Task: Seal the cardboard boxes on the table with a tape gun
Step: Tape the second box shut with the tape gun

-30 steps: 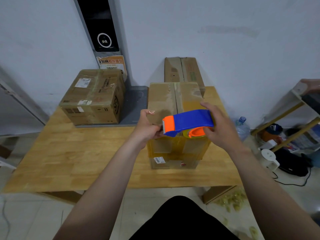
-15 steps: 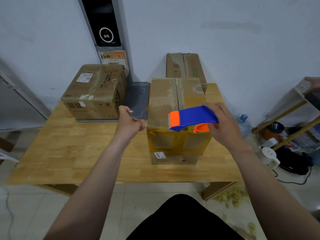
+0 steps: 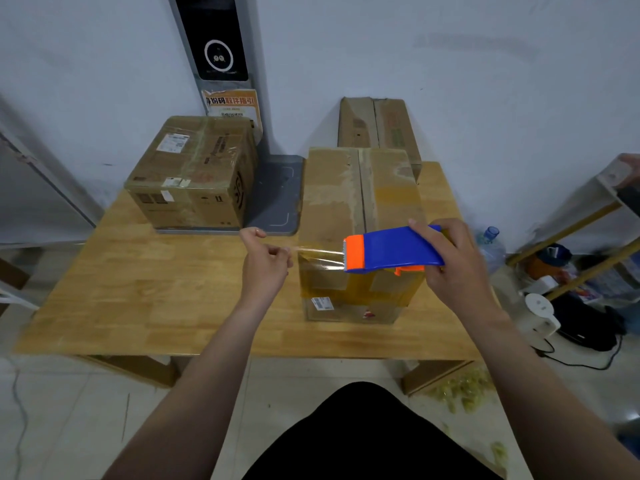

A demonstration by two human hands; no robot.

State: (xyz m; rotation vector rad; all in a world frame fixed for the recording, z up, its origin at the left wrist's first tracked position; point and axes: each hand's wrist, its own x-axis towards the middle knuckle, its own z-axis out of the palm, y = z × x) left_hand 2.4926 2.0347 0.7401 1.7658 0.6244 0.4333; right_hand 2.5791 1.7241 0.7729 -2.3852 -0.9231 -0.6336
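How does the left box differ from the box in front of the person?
The left box rests on a grey base plate; the front box stands on the wooden table. The left box has a white label on top; the front box has one low on its front. Only by the front box do hands work: the left hand pinches tape stretched from the tape gun. Both are brown cardboard.
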